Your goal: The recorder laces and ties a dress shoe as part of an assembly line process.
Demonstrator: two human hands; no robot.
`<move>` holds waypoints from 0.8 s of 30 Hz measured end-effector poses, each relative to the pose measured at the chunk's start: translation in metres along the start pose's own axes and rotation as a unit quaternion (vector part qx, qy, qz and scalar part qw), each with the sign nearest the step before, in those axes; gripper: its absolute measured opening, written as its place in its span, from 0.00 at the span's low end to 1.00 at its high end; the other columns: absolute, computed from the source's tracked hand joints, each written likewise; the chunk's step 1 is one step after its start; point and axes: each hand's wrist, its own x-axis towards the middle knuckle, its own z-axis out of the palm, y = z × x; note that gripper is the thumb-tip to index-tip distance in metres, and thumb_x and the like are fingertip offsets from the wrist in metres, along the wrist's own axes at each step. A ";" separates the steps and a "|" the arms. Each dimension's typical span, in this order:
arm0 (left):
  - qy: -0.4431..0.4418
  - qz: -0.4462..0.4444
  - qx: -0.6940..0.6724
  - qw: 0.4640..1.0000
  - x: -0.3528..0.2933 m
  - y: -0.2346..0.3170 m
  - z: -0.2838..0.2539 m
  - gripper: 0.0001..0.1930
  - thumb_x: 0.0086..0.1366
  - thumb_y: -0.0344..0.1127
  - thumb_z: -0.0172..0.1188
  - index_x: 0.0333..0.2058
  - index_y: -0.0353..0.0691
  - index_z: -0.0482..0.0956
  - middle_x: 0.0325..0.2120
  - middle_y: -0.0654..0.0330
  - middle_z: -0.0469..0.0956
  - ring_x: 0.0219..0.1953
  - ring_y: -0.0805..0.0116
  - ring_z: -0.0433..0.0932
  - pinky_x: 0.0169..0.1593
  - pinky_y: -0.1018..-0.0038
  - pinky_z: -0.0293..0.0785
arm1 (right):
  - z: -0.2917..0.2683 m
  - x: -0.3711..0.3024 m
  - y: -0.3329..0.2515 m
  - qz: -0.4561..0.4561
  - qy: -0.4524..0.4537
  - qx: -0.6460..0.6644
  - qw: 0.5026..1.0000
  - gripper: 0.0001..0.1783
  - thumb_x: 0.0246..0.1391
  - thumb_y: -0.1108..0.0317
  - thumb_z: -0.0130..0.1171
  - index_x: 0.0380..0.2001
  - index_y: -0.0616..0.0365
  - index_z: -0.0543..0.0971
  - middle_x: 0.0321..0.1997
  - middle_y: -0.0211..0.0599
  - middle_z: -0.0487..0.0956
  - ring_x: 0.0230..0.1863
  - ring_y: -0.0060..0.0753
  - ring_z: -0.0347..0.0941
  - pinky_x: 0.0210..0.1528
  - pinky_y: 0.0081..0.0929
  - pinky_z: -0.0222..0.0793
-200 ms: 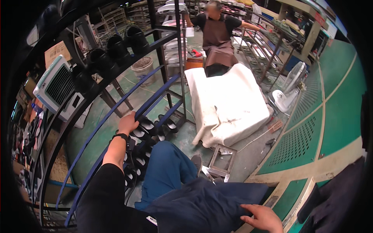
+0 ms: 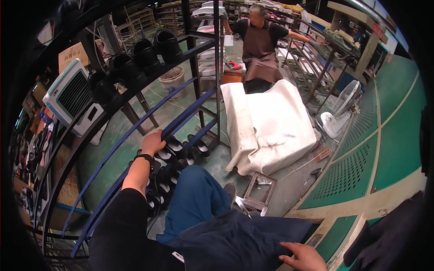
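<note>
Green floor (image 2: 116, 166) beyond, left hand (image 2: 153, 142) clasping rail (image 2: 186, 114), right hand (image 2: 307, 258) half-spread at apron (image 2: 235, 239)

Right hand (image 2: 304, 258) (forearm beyond edge)

I count four black shoes (image 2: 168, 47) up high, one fan (image 2: 347, 97), one bucket (image 2: 170, 81), one air cooler (image 2: 74, 97), one pale cloth (image 2: 275, 128), one other person (image 2: 260, 47), and my two hands (image 2: 153, 143) (image 2: 306, 258).
</note>
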 end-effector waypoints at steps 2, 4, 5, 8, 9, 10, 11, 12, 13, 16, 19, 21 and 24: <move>0.003 0.001 0.001 1.000 0.000 -0.001 0.002 0.26 0.55 0.44 0.59 0.51 0.40 0.70 0.33 0.46 0.82 0.37 0.45 0.81 0.41 0.52 0.77 | 0.000 -0.001 -0.002 0.010 0.000 0.011 1.000 0.28 0.57 0.56 0.60 0.58 0.57 0.74 0.55 0.52 0.78 0.56 0.53 0.74 0.57 0.41 0.69; 0.006 0.002 0.001 1.000 0.001 0.000 0.003 0.26 0.55 0.43 0.59 0.51 0.40 0.70 0.33 0.46 0.82 0.37 0.45 0.81 0.40 0.51 0.77 | 0.000 -0.001 -0.002 0.012 0.001 0.003 1.000 0.28 0.57 0.56 0.60 0.58 0.57 0.74 0.55 0.52 0.78 0.56 0.53 0.74 0.57 0.41 0.69; 0.003 0.002 0.002 1.000 0.001 0.000 0.003 0.25 0.55 0.43 0.60 0.51 0.40 0.70 0.33 0.45 0.82 0.37 0.45 0.81 0.40 0.52 0.77 | 0.001 -0.002 -0.001 0.014 0.001 -0.002 1.000 0.28 0.57 0.56 0.60 0.58 0.57 0.74 0.55 0.52 0.78 0.55 0.53 0.74 0.57 0.41 0.70; 0.000 0.001 0.000 1.000 0.001 0.001 0.003 0.25 0.55 0.43 0.60 0.50 0.40 0.70 0.33 0.45 0.82 0.38 0.44 0.81 0.41 0.52 0.77 | 0.004 -0.002 0.001 0.002 0.016 -0.008 1.000 0.28 0.57 0.56 0.60 0.58 0.57 0.74 0.54 0.52 0.78 0.54 0.53 0.75 0.56 0.41 0.70; -0.002 0.000 -0.001 1.000 0.001 0.002 0.002 0.24 0.55 0.43 0.60 0.49 0.40 0.70 0.33 0.45 0.82 0.38 0.44 0.81 0.41 0.52 0.77 | 0.003 -0.002 0.001 0.002 0.016 -0.009 1.000 0.28 0.57 0.56 0.60 0.58 0.57 0.74 0.54 0.52 0.78 0.54 0.53 0.75 0.56 0.41 0.70; -0.002 -0.001 -0.002 1.000 0.001 0.003 0.001 0.24 0.55 0.43 0.60 0.49 0.40 0.70 0.33 0.45 0.82 0.38 0.44 0.81 0.41 0.52 0.77 | 0.003 -0.002 0.000 0.006 0.015 -0.008 1.000 0.28 0.57 0.56 0.60 0.58 0.57 0.74 0.54 0.52 0.78 0.54 0.53 0.75 0.56 0.41 0.70; -0.005 -0.001 -0.002 1.000 0.000 0.004 -0.001 0.24 0.55 0.43 0.60 0.49 0.40 0.70 0.33 0.45 0.82 0.38 0.44 0.81 0.41 0.51 0.77 | 0.003 -0.002 -0.001 0.010 0.014 -0.007 1.000 0.28 0.57 0.56 0.60 0.58 0.57 0.74 0.54 0.52 0.78 0.54 0.53 0.75 0.55 0.40 0.70; -0.009 -0.001 -0.002 1.000 -0.001 0.004 -0.002 0.24 0.55 0.42 0.60 0.49 0.39 0.70 0.33 0.45 0.82 0.38 0.44 0.81 0.41 0.51 0.77 | 0.003 -0.002 -0.001 0.009 0.014 -0.008 1.000 0.28 0.57 0.56 0.60 0.58 0.57 0.74 0.54 0.52 0.78 0.54 0.53 0.75 0.55 0.40 0.70; -0.009 -0.002 -0.003 1.000 -0.001 0.004 -0.001 0.24 0.55 0.42 0.60 0.49 0.39 0.70 0.33 0.45 0.82 0.38 0.44 0.81 0.41 0.51 0.77 | 0.002 -0.003 -0.002 0.012 0.013 -0.006 1.000 0.28 0.57 0.56 0.60 0.58 0.58 0.74 0.54 0.52 0.78 0.54 0.53 0.75 0.55 0.40 0.70; -0.007 -0.002 -0.004 1.000 -0.001 0.002 -0.001 0.23 0.55 0.42 0.60 0.48 0.39 0.70 0.33 0.45 0.82 0.38 0.44 0.81 0.41 0.51 0.76 | 0.003 -0.002 -0.001 0.009 0.013 -0.006 1.000 0.28 0.57 0.57 0.61 0.58 0.58 0.74 0.54 0.53 0.78 0.53 0.52 0.76 0.55 0.40 0.70; -0.003 -0.002 -0.004 1.000 0.000 0.003 -0.001 0.23 0.55 0.42 0.59 0.48 0.39 0.70 0.32 0.45 0.82 0.38 0.44 0.81 0.40 0.51 0.76 | 0.004 -0.001 0.000 0.008 0.014 -0.005 1.000 0.28 0.56 0.57 0.61 0.58 0.58 0.74 0.54 0.53 0.78 0.53 0.53 0.76 0.55 0.40 0.70; -0.009 -0.005 -0.012 1.000 0.001 0.002 0.000 0.24 0.54 0.44 0.59 0.49 0.40 0.70 0.34 0.44 0.81 0.39 0.43 0.81 0.42 0.51 0.77 | 0.004 -0.001 0.000 0.012 0.011 -0.004 1.000 0.28 0.56 0.57 0.61 0.58 0.58 0.74 0.54 0.53 0.78 0.53 0.53 0.76 0.55 0.40 0.70; -0.007 -0.003 -0.019 1.000 0.002 0.001 0.001 0.24 0.54 0.44 0.59 0.48 0.40 0.70 0.33 0.43 0.81 0.39 0.43 0.80 0.42 0.51 0.76 | 0.004 -0.001 0.000 0.010 0.013 -0.007 1.000 0.28 0.57 0.57 0.61 0.58 0.58 0.74 0.54 0.53 0.78 0.53 0.53 0.76 0.55 0.40 0.71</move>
